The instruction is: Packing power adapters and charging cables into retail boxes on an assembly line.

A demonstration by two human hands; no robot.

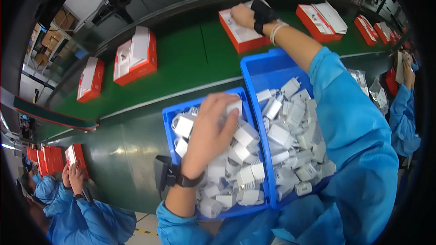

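My left hand is over a blue bin of coiled white cables with white paper wraps. Its thumb and fingers close around one white wrapped cable near the bin's far side. Stretched far forward, my right hand is inside an open red box with a white interior, on the green conveyor. Its fingers are curled, and whatever they hold is hidden. Beneath my right arm, a second blue bin holds many white charger plugs.
More open red boxes stand on the green conveyor, including one to the left and one to the right. A person in blue handles a red box at lower left. Clear plastic bags and another worker's arm are at right.
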